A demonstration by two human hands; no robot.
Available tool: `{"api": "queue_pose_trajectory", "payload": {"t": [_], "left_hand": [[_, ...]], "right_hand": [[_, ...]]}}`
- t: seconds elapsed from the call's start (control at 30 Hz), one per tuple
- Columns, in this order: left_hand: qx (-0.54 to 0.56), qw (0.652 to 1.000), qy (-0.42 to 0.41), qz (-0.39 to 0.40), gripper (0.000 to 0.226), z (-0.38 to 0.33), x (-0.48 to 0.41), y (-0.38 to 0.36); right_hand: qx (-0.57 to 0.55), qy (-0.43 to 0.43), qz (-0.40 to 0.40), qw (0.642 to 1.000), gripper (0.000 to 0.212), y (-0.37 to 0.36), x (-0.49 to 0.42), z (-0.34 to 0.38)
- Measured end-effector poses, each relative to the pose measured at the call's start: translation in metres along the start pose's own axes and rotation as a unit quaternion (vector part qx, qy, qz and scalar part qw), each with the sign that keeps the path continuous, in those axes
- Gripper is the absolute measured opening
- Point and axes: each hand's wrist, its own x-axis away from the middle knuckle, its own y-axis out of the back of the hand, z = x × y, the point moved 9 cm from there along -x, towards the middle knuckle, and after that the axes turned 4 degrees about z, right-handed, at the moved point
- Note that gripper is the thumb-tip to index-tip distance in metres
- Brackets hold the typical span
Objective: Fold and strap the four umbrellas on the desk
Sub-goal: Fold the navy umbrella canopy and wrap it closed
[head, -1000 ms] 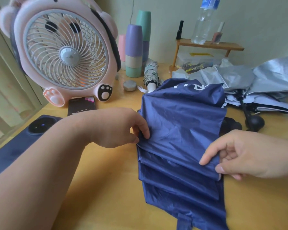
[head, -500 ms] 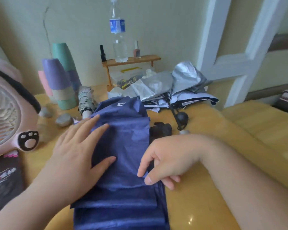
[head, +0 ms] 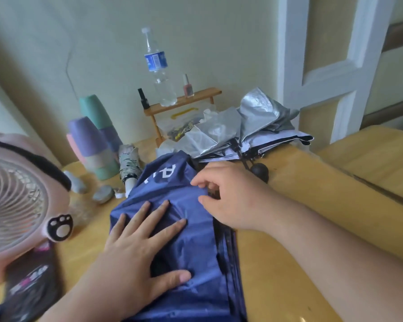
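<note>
Presently, the navy umbrella (head: 193, 247) lies lengthwise on the desk (head: 272, 280), collapsed, with its canopy in loose folds directly under both hands. The left hand (head: 137, 249) rests flat on the middle of the canopy, fingers straight and spread, pressing the fabric down. The right hand (head: 228, 196) sits farther up at the canopy's right edge with its fingers curled. Thumb and forefinger appear to pinch a fold there, though blur prevents certainty. A silver umbrella (head: 219, 131) lies in an unfolded heap just behind the navy one's far end. A small rolled patterned umbrella (head: 128, 163) lies just beside that end, on the left.
</note>
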Motion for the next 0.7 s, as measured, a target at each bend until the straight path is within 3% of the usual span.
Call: {"api": "queue_pose_trajectory", "payload": {"t": [0.17, 0.3, 0.37, 0.5, 0.63, 0.7], "left_hand": [[-0.032, 0.997, -0.062, 0.035, 0.083, -0.012, 0.007, -0.007], [-0.046, 0.994, -0.084, 0.050, 0.064, -0.019, 0.011, -0.008], [0.017, 0.993, -0.094, 0.068, 0.058, -0.025, 0.014, -0.003], [0.091, 0.984, -0.123, 0.089, 0.072, -0.043, 0.021, -0.004], [0.010, 0.975, -0.160, 0.152, 0.058, -0.057, 0.025, -0.026], [-0.029, 0.972, -0.193, 0.127, 0.049, -0.065, 0.020, -0.030]], "right_hand": [[0.101, -0.010, 0.020, 0.995, 0.031, -0.015, -0.004, 0.001], [0.184, -0.037, 0.042, 0.981, 0.033, -0.021, -0.006, -0.006], [0.203, -0.045, 0.054, 0.977, 0.034, -0.024, -0.007, -0.007], [0.211, -0.053, 0.052, 0.975, 0.034, -0.027, -0.008, -0.007], [0.146, -0.043, -0.068, 0.986, 0.027, -0.014, -0.013, -0.003], [0.080, -0.074, -0.114, 0.987, 0.036, -0.006, -0.016, -0.002]]}}
